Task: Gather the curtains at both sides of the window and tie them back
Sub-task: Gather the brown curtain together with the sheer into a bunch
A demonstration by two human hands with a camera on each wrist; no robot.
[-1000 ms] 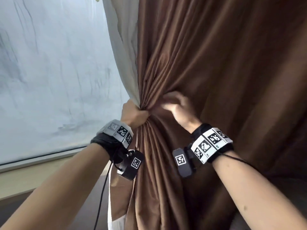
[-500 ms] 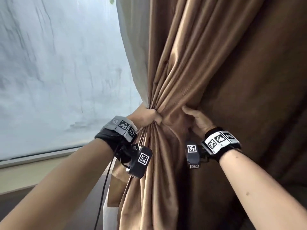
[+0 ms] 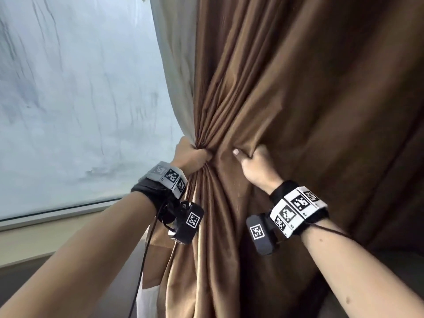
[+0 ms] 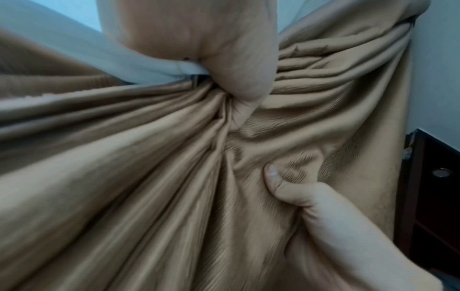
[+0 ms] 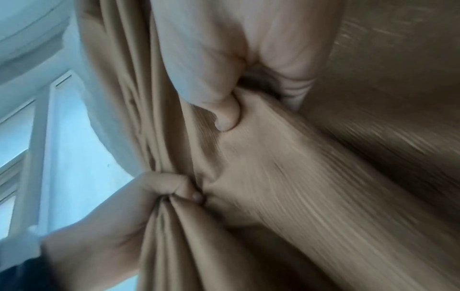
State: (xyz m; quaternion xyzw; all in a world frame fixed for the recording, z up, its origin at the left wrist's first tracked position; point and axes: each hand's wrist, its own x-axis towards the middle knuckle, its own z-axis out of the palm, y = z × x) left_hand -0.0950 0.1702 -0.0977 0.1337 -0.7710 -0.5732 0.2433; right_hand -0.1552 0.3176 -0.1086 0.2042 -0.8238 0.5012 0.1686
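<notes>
A brown curtain [image 3: 286,92] hangs at the right side of the window, with a pale lining [image 3: 174,72] along its left edge. My left hand [image 3: 191,154] grips the gathered pleats of the curtain [image 4: 154,157] in a fist at waist height. My right hand [image 3: 252,161] pinches a fold of the same curtain [image 5: 286,167] a little to the right, thumb on the front and fingers hidden behind the cloth. In the left wrist view the right hand [image 4: 298,189] shows with cloth bunched over the thumb. No tie-back is in view.
The frosted window pane [image 3: 75,99] fills the left, with its sill [image 3: 52,226] below. A dark wooden piece of furniture [image 4: 433,187] stands by the wall behind the curtain's far edge. A black cable [image 3: 144,255] hangs from my left wrist.
My right hand has moved right along the curtain, away from the left fist, and taken a new fold. The left hand keeps its grip on the pleats.
</notes>
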